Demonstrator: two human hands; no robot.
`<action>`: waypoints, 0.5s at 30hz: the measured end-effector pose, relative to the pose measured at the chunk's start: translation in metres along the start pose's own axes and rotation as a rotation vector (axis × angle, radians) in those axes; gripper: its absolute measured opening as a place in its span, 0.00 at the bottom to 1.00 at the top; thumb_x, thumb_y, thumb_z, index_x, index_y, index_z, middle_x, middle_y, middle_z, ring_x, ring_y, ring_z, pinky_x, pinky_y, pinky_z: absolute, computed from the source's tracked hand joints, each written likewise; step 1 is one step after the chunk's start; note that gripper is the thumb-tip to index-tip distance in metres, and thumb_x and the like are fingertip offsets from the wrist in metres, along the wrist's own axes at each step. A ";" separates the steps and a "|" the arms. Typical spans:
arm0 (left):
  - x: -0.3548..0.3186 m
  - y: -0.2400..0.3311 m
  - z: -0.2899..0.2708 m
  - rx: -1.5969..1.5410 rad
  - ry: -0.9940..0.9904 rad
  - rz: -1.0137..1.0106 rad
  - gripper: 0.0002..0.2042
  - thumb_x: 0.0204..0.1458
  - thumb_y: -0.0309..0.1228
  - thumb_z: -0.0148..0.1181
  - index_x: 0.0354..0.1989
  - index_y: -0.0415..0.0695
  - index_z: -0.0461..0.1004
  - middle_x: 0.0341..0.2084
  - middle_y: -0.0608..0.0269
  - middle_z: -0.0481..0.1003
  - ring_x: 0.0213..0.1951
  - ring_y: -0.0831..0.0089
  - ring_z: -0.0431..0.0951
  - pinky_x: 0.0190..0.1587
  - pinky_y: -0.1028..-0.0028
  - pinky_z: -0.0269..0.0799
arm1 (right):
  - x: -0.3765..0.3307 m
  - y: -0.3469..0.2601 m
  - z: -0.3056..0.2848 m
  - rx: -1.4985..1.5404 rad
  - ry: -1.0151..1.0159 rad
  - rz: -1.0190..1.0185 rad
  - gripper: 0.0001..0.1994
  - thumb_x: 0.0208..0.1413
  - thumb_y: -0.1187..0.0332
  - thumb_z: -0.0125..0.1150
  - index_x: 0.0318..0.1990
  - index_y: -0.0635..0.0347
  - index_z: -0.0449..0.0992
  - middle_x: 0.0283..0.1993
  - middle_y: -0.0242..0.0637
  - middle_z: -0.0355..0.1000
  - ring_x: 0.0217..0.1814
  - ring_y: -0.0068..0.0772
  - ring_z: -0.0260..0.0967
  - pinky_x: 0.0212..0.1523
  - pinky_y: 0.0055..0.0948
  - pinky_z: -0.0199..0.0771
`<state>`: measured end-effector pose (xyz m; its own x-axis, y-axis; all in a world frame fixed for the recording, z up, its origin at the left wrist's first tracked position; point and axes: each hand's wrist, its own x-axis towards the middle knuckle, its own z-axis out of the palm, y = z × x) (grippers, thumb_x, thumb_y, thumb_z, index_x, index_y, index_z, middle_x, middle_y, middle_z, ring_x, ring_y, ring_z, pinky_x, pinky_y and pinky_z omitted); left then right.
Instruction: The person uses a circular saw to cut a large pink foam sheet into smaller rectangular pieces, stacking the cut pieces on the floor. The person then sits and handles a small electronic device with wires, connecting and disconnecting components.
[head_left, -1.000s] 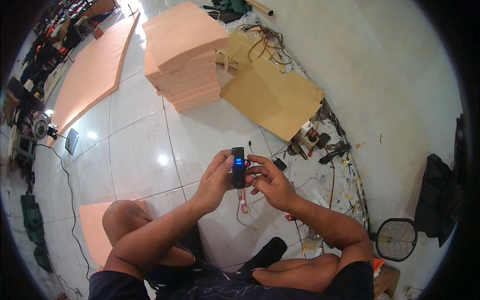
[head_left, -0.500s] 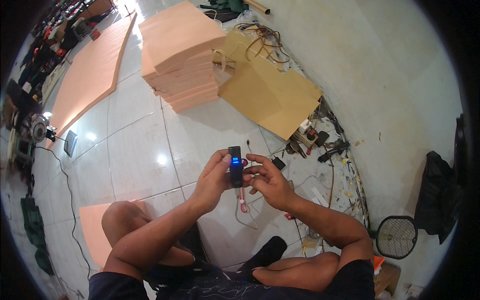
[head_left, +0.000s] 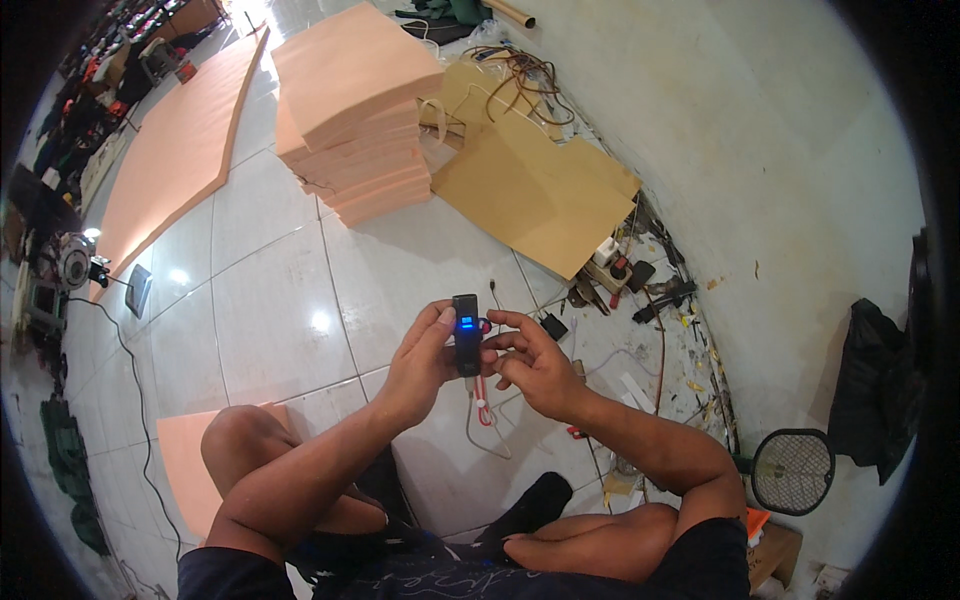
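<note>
Upright in my left hand (head_left: pixel 422 355) is a slim black handheld device (head_left: pixel 466 350) with a small blue-lit display. My left thumb lies along its upper left side and the fingers pass behind it. My right hand (head_left: pixel 540 368) is at the device's right edge, its index finger stretched toward a small round dark-and-red part (head_left: pixel 485 326) there. The other right fingers are bent toward the thumb; whatever they pinch is too small to make out. Below the device hangs a red-and-white cord (head_left: pixel 483 405), with a pale cable looping on the floor.
A stack of peach foam sheets (head_left: pixel 360 150) stands ahead, beside brown cardboard (head_left: pixel 540 195). Along the right wall lie a black plug adapter (head_left: pixel 553 326), a power strip (head_left: pixel 607 270), tools and scraps. A racket-shaped swatter (head_left: pixel 793 472) leans at right. Another foam sheet (head_left: pixel 185 450) lies by my left knee.
The view has shifted slightly, so everything sits a little further left. Both hands keep nearly the same pose around the device, and its display stays lit.
</note>
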<state>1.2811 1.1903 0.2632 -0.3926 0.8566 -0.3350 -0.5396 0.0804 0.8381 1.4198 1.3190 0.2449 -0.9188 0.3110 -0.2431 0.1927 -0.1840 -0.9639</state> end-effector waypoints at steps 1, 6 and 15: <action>0.000 0.000 0.000 0.008 0.000 0.000 0.21 0.66 0.44 0.34 0.56 0.40 0.58 0.47 0.49 0.70 0.44 0.62 0.77 0.49 0.59 0.74 | 0.000 0.000 0.000 -0.003 -0.001 0.000 0.28 0.57 0.77 0.47 0.66 0.59 0.53 0.49 0.40 0.69 0.47 0.27 0.71 0.41 0.26 0.75; -0.003 0.003 0.003 -0.027 0.007 -0.004 0.19 0.67 0.43 0.35 0.56 0.41 0.59 0.41 0.54 0.72 0.41 0.66 0.77 0.48 0.63 0.74 | -0.001 0.000 0.000 0.013 -0.009 0.009 0.28 0.57 0.78 0.47 0.66 0.59 0.53 0.49 0.40 0.69 0.47 0.28 0.71 0.41 0.26 0.75; -0.004 0.002 0.004 -0.044 0.029 0.018 0.21 0.67 0.46 0.34 0.55 0.41 0.60 0.42 0.55 0.69 0.41 0.66 0.77 0.47 0.63 0.74 | 0.000 0.000 0.001 0.014 -0.008 0.019 0.27 0.58 0.78 0.47 0.66 0.59 0.53 0.49 0.41 0.69 0.46 0.27 0.71 0.40 0.26 0.74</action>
<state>1.2844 1.1892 0.2673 -0.4241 0.8423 -0.3327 -0.5641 0.0417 0.8246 1.4190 1.3179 0.2453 -0.9179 0.2994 -0.2605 0.2055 -0.2029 -0.9574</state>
